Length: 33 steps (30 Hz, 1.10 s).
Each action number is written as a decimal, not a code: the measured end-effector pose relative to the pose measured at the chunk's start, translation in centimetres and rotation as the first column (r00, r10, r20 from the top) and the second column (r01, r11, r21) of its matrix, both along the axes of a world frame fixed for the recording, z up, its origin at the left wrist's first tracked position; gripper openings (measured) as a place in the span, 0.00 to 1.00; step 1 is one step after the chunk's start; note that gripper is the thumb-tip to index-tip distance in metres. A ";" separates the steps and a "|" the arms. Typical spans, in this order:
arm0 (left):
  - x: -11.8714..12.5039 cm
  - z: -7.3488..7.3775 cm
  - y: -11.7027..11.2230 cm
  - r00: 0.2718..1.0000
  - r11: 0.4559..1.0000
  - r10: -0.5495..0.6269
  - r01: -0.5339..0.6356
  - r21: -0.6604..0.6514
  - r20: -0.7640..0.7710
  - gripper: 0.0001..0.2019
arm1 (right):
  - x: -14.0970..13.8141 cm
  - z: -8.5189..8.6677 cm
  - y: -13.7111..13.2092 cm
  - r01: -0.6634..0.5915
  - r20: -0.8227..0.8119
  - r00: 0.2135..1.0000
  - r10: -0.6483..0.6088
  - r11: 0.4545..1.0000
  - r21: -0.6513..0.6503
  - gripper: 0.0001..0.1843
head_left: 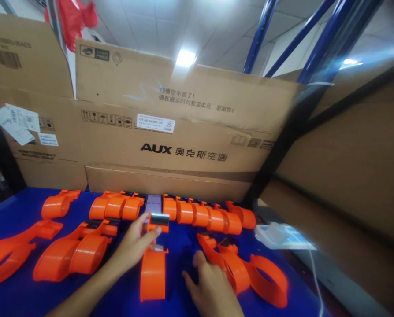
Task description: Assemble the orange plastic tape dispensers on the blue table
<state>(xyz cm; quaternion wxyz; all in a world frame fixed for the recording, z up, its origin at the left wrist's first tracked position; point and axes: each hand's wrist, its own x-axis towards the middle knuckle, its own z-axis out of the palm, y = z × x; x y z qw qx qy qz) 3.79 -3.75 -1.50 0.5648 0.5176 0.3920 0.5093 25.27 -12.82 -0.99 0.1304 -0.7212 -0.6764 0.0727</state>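
Note:
My left hand (140, 242) grips the upper end of an orange tape dispenser (153, 275), thumb and fingers around its head. A dark, shiny plate (159, 219) tops that head, and the curved body lies below my fingers. To the right, my right hand (215, 284) is held low with thumb and forefinger apart and nothing visible between them. It is beside a group of orange dispensers (238, 270), partly covering them; I cannot tell whether it touches them.
More dispensers stand in a row (200, 216) along the back and in a group at left (56, 255). A phone-like screen (153, 203) leans among them on the blue surface (124, 286). Cardboard (183, 176) walls the back. A white power strip (284, 236) with cable lies right, by a rack post (276, 145).

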 end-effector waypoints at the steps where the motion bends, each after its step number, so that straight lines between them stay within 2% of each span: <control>1: 0.0 0.0 0.0 1.000 1.000 -0.003 0.003 0.000 0.000 0.31 | 0.0 0.0 -0.1 -0.007 -0.029 1.000 0.009 0.998 0.056 0.09; 5: 0.0 0.0 0.1 1.000 1.000 -0.019 0.019 -0.002 0.002 0.29 | -0.2 0.9 0.5 -0.049 -0.198 0.975 0.100 0.967 0.248 0.10; 9: 0.0 0.0 0.4 1.000 1.000 -0.022 0.022 0.000 0.021 0.28 | -1.1 2.5 2.7 -0.142 -0.397 0.877 0.272 0.934 0.328 0.08; 13: -0.1 0.0 1.0 0.999 0.999 -0.032 0.032 -0.001 0.032 0.27 | -2.4 3.3 6.0 -0.097 -0.608 0.714 0.347 0.909 0.406 0.10; 16: -0.1 0.0 1.2 0.999 1.000 -0.020 0.020 -0.003 0.033 0.26 | -3.4 3.2 8.0 -0.118 -0.741 0.535 0.406 0.904 0.410 0.09; 19: -0.1 0.1 1.1 0.999 1.000 -0.017 0.016 0.008 0.049 0.23 | -4.1 2.7 8.9 -0.151 -0.811 0.386 0.440 0.897 0.415 0.12; 23: -0.2 0.4 1.1 0.997 0.998 -0.060 0.059 0.020 0.054 0.21 | -4.6 2.0 9.0 -0.148 -0.877 0.248 0.411 0.911 0.385 0.15; 26: -0.3 0.5 1.1 0.997 0.998 -0.058 0.057 0.006 0.043 0.21 | -4.6 1.6 9.0 -0.076 -0.906 0.205 0.371 0.929 0.363 0.17; 29: -0.3 0.5 1.0 0.999 1.000 -0.029 0.029 -0.003 0.042 0.21 | -4.2 1.5 9.1 -0.002 -0.899 0.211 0.385 0.920 0.393 0.18; 31: -0.2 0.6 1.0 0.999 1.000 -0.006 0.006 0.000 0.042 0.20 | -3.7 1.4 9.0 0.031 -0.879 0.242 0.410 0.902 0.430 0.17; 33: -0.2 0.7 1.0 0.999 1.000 0.010 -0.010 0.004 0.046 0.20 | -3.2 1.4 8.9 0.030 -0.841 0.308 0.446 0.879 0.477 0.15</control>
